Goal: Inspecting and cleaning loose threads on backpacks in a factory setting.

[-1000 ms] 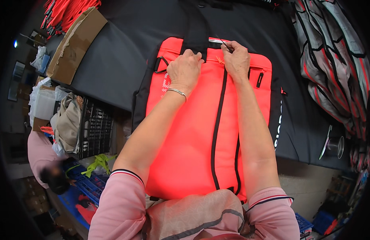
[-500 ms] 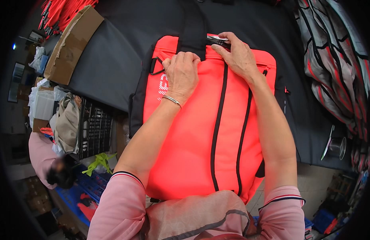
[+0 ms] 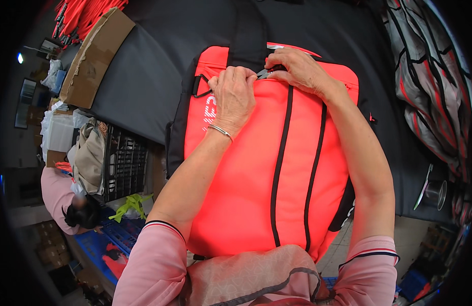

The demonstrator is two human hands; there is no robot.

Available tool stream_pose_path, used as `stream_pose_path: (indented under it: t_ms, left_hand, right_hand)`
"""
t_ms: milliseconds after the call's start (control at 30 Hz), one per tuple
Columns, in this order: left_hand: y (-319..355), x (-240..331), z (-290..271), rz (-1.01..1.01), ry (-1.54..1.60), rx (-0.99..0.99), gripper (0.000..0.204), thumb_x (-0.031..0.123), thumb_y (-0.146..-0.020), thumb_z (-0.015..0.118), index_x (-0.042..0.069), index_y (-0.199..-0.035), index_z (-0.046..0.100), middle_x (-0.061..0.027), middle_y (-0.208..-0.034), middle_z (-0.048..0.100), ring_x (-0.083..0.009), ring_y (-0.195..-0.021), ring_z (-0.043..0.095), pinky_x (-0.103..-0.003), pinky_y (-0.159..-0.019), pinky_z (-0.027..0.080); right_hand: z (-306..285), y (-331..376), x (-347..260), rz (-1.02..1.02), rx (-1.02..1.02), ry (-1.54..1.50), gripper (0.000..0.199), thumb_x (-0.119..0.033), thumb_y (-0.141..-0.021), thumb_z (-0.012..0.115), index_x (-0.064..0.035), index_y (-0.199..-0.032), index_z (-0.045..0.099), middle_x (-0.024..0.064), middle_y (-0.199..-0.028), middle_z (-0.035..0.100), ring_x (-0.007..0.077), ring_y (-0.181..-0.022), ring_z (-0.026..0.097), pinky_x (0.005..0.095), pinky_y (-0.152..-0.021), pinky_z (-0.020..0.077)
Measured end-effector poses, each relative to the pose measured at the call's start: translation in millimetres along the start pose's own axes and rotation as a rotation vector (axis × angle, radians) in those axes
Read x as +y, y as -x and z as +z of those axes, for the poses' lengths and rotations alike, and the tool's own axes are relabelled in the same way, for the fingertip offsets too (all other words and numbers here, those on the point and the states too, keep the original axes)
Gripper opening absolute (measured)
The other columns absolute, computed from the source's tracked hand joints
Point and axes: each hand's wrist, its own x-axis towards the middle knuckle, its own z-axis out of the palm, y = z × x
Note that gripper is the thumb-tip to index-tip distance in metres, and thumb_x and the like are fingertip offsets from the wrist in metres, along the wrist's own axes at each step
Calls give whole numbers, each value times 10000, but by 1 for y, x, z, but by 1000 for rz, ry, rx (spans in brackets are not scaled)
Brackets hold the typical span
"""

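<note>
A bright orange backpack [image 3: 256, 168] with black stripes lies flat on a dark table [image 3: 139, 86], its top pointing away from me. My left hand [image 3: 235, 97], with a thin bracelet on the wrist, presses down and pinches the fabric near the top edge. My right hand [image 3: 300, 69] is closed on a small metal zipper pull [image 3: 263, 74] at the top, close to the left hand's fingers. A black strap [image 3: 249, 35] runs from the bag's top across the table.
A cardboard box [image 3: 95, 56] sits at the table's far left, with orange straps [image 3: 80, 13] beyond it. Grey and red patterned fabric [image 3: 425, 76] lies at the right. A clear spool [image 3: 434, 191] stands near the right edge. Below left, another person [image 3: 65, 199] bends near black and blue crates.
The right hand has slid left along the top of the bag toward the left hand. The left hand stays pressed near the top edge.
</note>
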Motion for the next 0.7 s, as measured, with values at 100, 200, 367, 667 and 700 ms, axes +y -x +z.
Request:
stream_pose_path:
  t_ms: [100,200,367,667,700]
  left_hand:
    - [0,-1,0,3,-3,1,73,112,-862,671,86,-897,613,-29,-865,613,-221,-854,582,-374,-810,347]
    - [0,-1,-1,8,-6,0,75,110,-860,674,86,-896,612,-29,-860,612,-220,-848,582,-374,-808,349]
    - [6,-1,-15,27,14,1,88,100,-858,675,81,-896,598,-39,-852,598,-232,-832,576,-375,-800,347]
    - [35,12,-72,277,131,-171,100,76,-854,648,75,-895,557,-61,-904,566,-236,-882,583,-378,-786,357]
    - [36,8,-72,248,123,-186,99,79,-866,631,65,-939,565,-77,-942,586,-251,-918,589,-369,-782,360]
  right_hand:
    - [1,-3,-1,-4,-50,-7,197,-165,-854,690,-5,-949,627,107,-915,636,277,-918,600,375,-817,487]
    - [3,-5,0,-34,-42,29,188,-164,-854,689,-3,-927,626,109,-890,636,287,-903,601,380,-807,486]
    - [3,3,-8,-9,-5,76,203,-181,-858,702,-4,-936,642,98,-860,642,263,-845,615,352,-788,490]
    - [4,22,9,447,402,-518,333,-228,-792,805,-9,-1017,693,21,-762,644,102,-714,581,271,-678,469]
    - [-4,22,-4,529,303,-435,310,-222,-808,788,-2,-1004,692,13,-733,632,92,-702,570,262,-667,458]
